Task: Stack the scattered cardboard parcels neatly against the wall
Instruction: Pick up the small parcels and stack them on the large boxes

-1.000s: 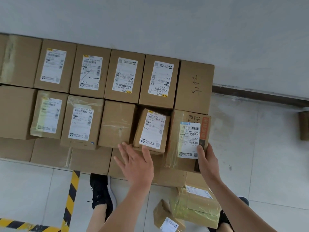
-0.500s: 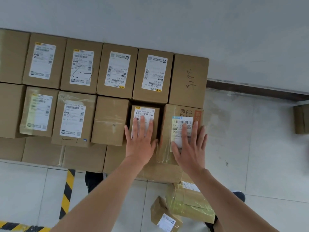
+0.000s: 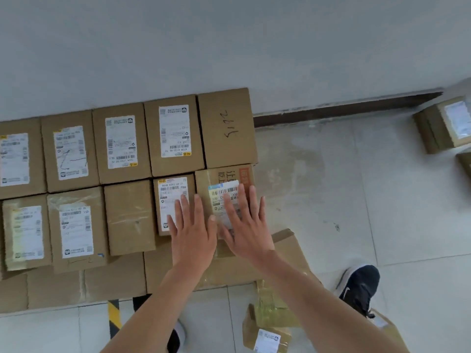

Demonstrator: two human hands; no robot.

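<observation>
Brown cardboard parcels with white labels stand stacked in rows against the grey wall [image 3: 229, 42]. My left hand [image 3: 192, 233] lies flat with spread fingers on a small labelled parcel [image 3: 171, 193] in the front row. My right hand [image 3: 243, 225] lies flat on the neighbouring taped parcel [image 3: 224, 175] with an orange mark, at the stack's right end. Behind it stands a plain parcel [image 3: 226, 128] with handwriting. Neither hand grips anything.
Loose parcels lie on the tiled floor: a small labelled one [image 3: 265, 335] near my feet, a taped one [image 3: 272, 304] beside it, and another [image 3: 443, 123] at the far right by the wall. My dark shoe [image 3: 359, 284] stands right of the stack. Yellow-black floor tape [image 3: 113, 314] runs below.
Both hands went from the parcels' front edges onto their tops and now rest flat. The small parcel sits level in the row. My view has shifted right.
</observation>
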